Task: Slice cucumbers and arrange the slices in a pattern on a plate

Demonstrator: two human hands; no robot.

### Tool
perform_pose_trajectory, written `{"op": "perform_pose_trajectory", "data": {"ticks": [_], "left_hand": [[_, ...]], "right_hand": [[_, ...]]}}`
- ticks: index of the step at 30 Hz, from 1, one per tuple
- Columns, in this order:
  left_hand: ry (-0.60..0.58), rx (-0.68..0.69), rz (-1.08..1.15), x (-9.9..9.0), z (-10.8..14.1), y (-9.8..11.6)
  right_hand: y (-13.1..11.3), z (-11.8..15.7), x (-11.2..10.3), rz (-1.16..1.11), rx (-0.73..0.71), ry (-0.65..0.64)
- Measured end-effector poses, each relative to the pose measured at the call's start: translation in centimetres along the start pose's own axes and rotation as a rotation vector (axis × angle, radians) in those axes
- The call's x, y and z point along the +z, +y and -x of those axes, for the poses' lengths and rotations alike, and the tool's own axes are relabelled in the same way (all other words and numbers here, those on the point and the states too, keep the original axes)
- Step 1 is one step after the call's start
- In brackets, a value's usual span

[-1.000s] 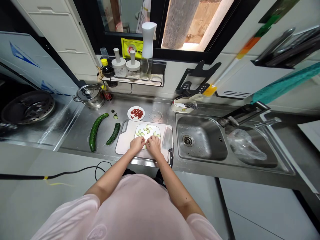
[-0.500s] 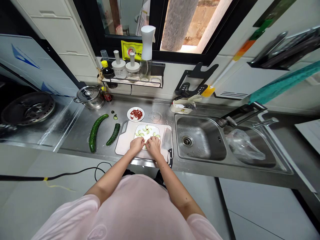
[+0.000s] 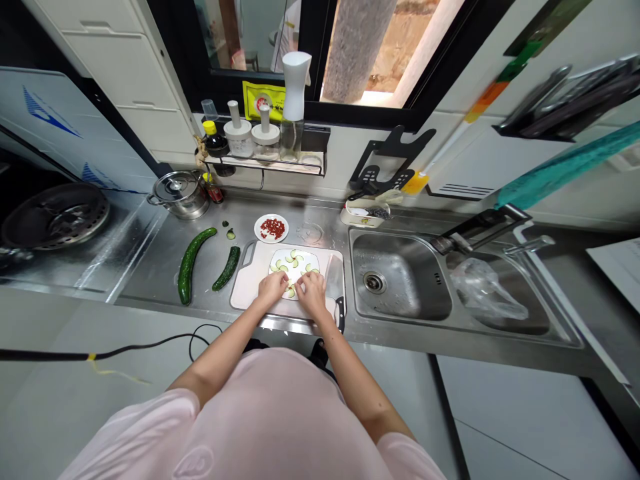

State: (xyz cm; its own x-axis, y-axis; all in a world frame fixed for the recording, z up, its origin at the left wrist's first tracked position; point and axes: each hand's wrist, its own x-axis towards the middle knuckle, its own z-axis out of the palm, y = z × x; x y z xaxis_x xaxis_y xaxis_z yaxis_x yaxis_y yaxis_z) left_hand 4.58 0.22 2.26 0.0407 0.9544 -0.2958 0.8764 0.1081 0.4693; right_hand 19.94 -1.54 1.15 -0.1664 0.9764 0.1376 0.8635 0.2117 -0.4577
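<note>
A white plate point(image 3: 308, 259) with thin green-edged cucumber slices point(image 3: 294, 257) set out in curved groups lies on a pale cutting board point(image 3: 255, 267). My left hand point(image 3: 273, 289) is over the plate's lower left edge, thumb and fingers drawn together. At the lower right edge, my right hand point(image 3: 311, 293) is bent inward in a pinch. Whatever is between the fingertips of either hand is too small to make out. Several slices show between the two hands. Beside my right hand a knife point(image 3: 340, 313) with a black handle rests on the board, its blade pointing away.
A whole cucumber point(image 3: 193, 265) and a cut cucumber piece point(image 3: 227, 269) lie left of the board. Behind it sits a small plate of chopped red pieces point(image 3: 273, 229). A steel pot point(image 3: 181, 195) stands back left. Right is a sink point(image 3: 403, 277), with a plastic bag point(image 3: 485, 290) in the second basin.
My hands have moved slightly apart, the right one shifting rightward and uncovering slices between them. The plate, board, knife and cucumbers stay where they were.
</note>
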Motion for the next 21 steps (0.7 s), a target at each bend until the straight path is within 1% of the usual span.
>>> {"op": "perform_pose_trajectory", "data": {"ticks": [4,10,16,19,21], "left_hand": [[0.035,-0.009,0.053,-0.5,-0.1,0.0],[0.139,0.013,0.145,-1.1,-1.2,-0.9],[0.293,-0.095,0.233,-2.3,-4.2,-2.2],[0.392,-0.164,0.230,-3.1,-6.0,-3.0],[0.422,-0.213,0.225,-3.6,-7.3,-3.4]], "right_hand": [[0.0,0.4,-0.6,-0.041,0.023,0.040],[0.6,1.1,-1.0,-0.105,0.037,0.123],[1.2,1.3,-1.4,-0.147,0.088,0.156],[1.4,1.3,-1.6,-0.158,0.101,0.164],[1.3,1.2,-1.7,-0.169,0.101,0.174]]}}
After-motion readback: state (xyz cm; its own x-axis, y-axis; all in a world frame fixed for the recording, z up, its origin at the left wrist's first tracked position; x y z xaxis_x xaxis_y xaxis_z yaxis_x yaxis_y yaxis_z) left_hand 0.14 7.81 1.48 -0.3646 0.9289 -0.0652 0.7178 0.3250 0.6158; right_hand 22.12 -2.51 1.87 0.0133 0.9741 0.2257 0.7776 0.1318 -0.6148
